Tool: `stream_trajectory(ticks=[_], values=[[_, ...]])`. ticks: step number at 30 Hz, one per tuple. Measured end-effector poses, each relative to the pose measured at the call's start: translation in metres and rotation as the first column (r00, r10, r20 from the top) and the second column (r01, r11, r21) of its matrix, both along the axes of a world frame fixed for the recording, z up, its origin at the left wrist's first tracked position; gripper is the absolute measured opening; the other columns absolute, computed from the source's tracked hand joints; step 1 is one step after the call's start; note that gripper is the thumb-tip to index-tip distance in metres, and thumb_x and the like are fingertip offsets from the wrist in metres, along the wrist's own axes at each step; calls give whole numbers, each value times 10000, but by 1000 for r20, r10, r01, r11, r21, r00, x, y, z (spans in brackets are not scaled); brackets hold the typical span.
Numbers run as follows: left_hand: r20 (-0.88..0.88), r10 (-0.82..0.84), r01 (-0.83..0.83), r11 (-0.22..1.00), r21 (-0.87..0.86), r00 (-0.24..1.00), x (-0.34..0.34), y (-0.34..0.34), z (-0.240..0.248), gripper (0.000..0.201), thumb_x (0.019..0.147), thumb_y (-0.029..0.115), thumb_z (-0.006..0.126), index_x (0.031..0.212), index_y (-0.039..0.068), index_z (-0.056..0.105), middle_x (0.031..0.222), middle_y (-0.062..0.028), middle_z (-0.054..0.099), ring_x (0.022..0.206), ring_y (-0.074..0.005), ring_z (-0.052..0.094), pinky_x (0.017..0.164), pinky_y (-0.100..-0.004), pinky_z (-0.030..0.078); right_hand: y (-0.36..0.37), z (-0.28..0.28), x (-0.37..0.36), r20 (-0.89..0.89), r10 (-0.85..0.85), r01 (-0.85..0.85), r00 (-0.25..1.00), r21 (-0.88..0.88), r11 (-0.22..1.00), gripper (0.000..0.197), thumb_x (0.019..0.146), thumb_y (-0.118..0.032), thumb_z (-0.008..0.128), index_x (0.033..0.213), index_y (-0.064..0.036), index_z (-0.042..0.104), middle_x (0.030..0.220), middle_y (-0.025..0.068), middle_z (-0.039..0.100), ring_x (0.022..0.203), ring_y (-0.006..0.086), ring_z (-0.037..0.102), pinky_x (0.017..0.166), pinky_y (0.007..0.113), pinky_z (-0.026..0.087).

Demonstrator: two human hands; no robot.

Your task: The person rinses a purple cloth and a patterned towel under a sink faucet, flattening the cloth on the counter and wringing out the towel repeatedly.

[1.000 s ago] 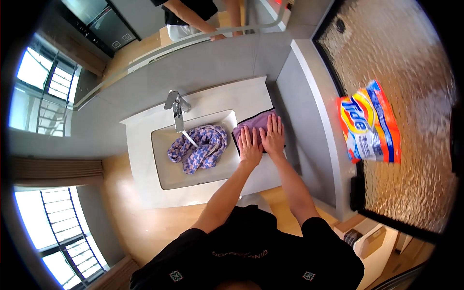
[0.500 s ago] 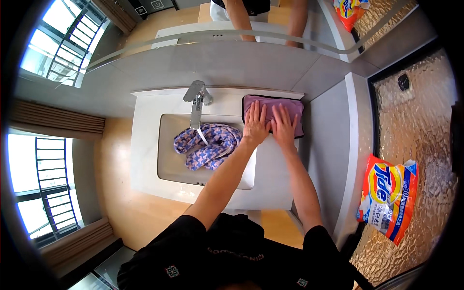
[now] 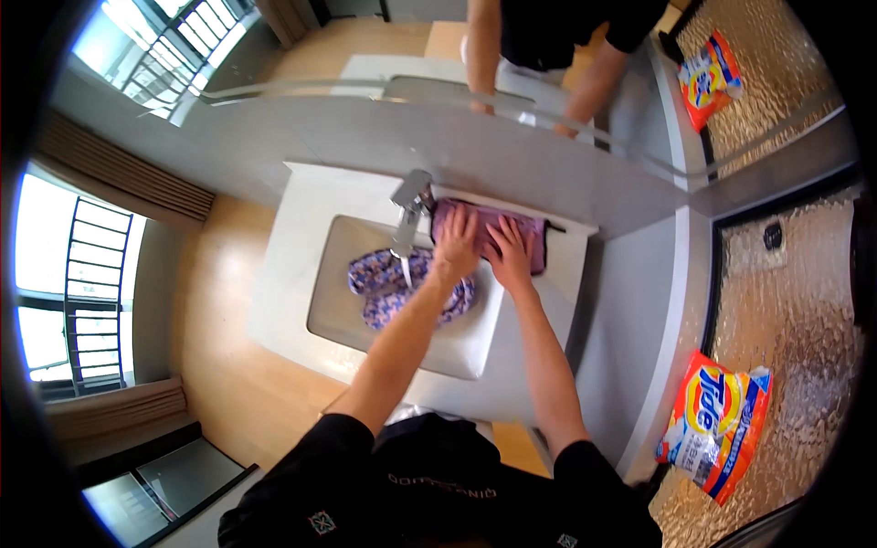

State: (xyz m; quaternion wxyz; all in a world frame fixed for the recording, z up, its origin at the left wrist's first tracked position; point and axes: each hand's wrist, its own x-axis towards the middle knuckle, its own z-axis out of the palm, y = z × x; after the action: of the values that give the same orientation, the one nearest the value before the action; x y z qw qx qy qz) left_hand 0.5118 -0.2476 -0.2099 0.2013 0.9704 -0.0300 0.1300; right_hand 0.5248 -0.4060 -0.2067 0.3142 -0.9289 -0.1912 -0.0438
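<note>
Both hands flat on the mauve cloth (image 3: pixel 530 239), which lies spread on the white sink surround, right of the faucet (image 3: pixel 408 212) and back-right of the basin (image 3: pixel 340 301). Left hand (image 3: pixel 455 245) is palm down on the cloth's left half, fingers (image 3: pixel 454 222) extended and slightly spread, not gripping. Right hand (image 3: pixel 508 257) sits just beside it on the cloth's middle, fingers also straight and splayed, pressing flat, no grasp. Cloth extends past the fingertips toward the mirror and out to the right of the right hand. A purple patterned garment (image 3: pixel 388 281) lies bunched in the basin under the spout, apart from both hands. An orange detergent bag (image 3: pixel 717 423) lies on the textured surface far right, well apart.
</note>
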Motion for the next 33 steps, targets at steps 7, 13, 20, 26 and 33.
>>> stream_trajectory(ticks=[7, 13, 20, 26, 33], values=[[-62, -197, 193, 979, -60, 978, -50, -71, 1, 702, 876, 210, 595, 1524, 93, 352, 1608, -231, 222, 1464, -405, 269, 1180, -514, 249, -60, -3, -75, 38, -208, 211, 977, -132, 968, 541, 942, -281, 555, 1472, -199, 485, 1592, 96, 350, 1483, 310, 285, 1193, 612, 69], [-110, -284, 285, 958, -4, 952, -157, -110, 17, 657, 891, 191, 567, 1506, 61, 373, 1591, -227, 269, 1461, -355, 304, 1188, -484, 244, -95, -2, -199, -91, -293, 270, 952, -201, 942, 570, 970, -364, 508, 1508, -193, 432, 1609, 110, 314, 1501, 327, 239, 1179, 632, 65], [-209, -489, 513, 855, 77, 847, -285, -103, 46, 732, 831, 207, 610, 1491, 2, 369, 1586, -259, 259, 1483, -384, 257, 1200, -476, 239, -111, 24, -348, -193, -285, 231, 939, -260, 938, 633, 954, -486, 512, 1512, -200, 428, 1603, 157, 307, 1475, 378, 271, 1156, 618, 141], [-331, -505, 548, 835, 46, 797, -334, -49, 62, 745, 858, 230, 581, 1516, -10, 327, 1621, -195, 233, 1505, -317, 239, 1213, -424, 227, -95, 49, -378, -293, -30, -64, 956, -305, 950, 670, 916, -489, 568, 1522, -251, 411, 1617, 157, 269, 1485, 368, 247, 1120, 666, 168], [-408, -304, 390, 909, 148, 861, -376, 109, 49, 743, 847, 244, 636, 1503, 20, 368, 1610, -200, 249, 1498, -353, 227, 1217, -457, 203, 37, 38, -362, -258, 432, -482, 864, -177, 858, 720, 921, -438, 597, 1553, -211, 337, 1622, 154, 242, 1503, 346, 209, 1141, 664, 145]])
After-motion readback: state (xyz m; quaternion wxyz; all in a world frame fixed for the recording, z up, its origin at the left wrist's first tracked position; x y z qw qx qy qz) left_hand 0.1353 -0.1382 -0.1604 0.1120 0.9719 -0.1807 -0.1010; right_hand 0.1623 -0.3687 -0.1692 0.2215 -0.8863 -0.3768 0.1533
